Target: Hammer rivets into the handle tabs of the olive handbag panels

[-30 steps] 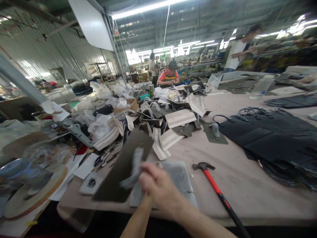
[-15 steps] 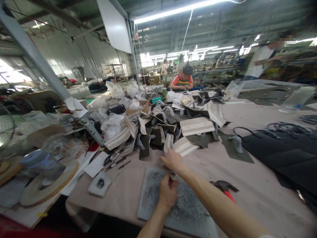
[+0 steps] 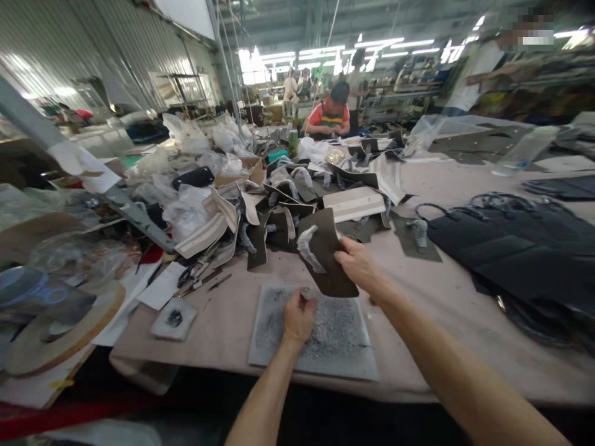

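My right hand (image 3: 360, 265) grips the right edge of a dark olive panel (image 3: 330, 257) and holds it tilted above the work slab. A handle wrapped in pale plastic (image 3: 308, 249) is attached to the panel's facing side. My left hand (image 3: 299, 317) is closed around a small cylindrical piece (image 3: 305, 290), mostly hidden by the fingers. That hand is over the grey, scuffed slab (image 3: 344, 353), just below and left of the panel. Beyond lies a heap of similar panels, one with its cream back (image 3: 354, 204) uppermost.
A white block with a black smudge (image 3: 174, 320) and scissors (image 3: 185, 276) lie left of the slab. Black bags (image 3: 520, 241) cover the table's right side. Plastic bags and a tape roll (image 3: 65, 334) crowd the left. A seated co-worker (image 3: 328, 114) is across the table.
My right hand has taken a panel from the heap and drawn it nearer, turning its dark side toward me. My left hand stays over the slab. The hammer is now hidden, and the view has tipped down.
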The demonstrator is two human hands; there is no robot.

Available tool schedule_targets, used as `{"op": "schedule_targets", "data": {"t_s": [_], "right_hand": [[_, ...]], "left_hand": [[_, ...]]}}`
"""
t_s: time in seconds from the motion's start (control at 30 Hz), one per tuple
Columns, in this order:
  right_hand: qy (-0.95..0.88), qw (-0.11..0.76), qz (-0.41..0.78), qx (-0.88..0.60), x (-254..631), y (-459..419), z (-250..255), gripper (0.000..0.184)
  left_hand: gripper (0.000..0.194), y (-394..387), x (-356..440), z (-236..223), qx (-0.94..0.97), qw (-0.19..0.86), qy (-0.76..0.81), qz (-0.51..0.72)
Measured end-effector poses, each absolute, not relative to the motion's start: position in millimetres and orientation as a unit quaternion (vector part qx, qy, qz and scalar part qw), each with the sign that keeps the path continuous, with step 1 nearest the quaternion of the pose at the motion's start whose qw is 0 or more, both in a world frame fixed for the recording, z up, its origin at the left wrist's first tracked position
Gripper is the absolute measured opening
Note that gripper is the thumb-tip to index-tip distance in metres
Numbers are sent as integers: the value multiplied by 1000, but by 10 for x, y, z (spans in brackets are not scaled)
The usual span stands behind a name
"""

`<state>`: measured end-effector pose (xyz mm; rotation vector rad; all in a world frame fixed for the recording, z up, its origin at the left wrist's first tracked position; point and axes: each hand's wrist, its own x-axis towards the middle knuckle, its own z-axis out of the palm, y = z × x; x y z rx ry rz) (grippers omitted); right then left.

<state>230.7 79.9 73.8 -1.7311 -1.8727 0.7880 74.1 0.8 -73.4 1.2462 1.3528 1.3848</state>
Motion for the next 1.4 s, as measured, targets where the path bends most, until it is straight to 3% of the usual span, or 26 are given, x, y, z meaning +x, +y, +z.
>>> {"op": "schedule_targets", "data": {"t_s": [0.13, 0.2, 0.3, 0.4, 0.67, 0.87, 1.0, 1.1, 1.23, 1.4], "right_hand": [[-530, 391, 541, -523, 2857, -94, 364, 42], [-469, 376, 569, -561, 2998, -526, -4, 45], [-462, 284, 465, -700, 3071, -948, -494, 57], [-500, 257, 403, -722, 3072, -1077, -692, 63], [-564, 209, 352, -717, 3059, -917, -601, 55], [-578, 191, 341, -716, 3093, -1001, -605, 47], [-597, 206, 141, -763, 3338, -1034, -516, 41], [-603, 148, 24, -784, 3643, -1027, -514, 40], [-594, 74, 101, -795, 3923, -1053, -653, 38], [-577, 86, 209, -785, 3923, -1009, -678, 27]], "left_hand": [[23, 1, 714, -708, 414, 405, 548, 603], [24, -1, 700, -711, 393, 402, 556, 612], [22, 15, 721, -702, 409, 403, 557, 601], [23, 72, 846, -624, 432, 440, 523, 589], [33, 284, 1389, -492, 481, 569, 416, 522], [32, 279, 1421, -679, 491, 573, 420, 504], [29, 283, 1401, -699, 504, 579, 418, 486], [27, 286, 1409, -702, 512, 581, 414, 479], [26, 283, 1422, -695, 536, 563, 424, 465], [16, 283, 1422, -644, 576, 537, 435, 437]]}}
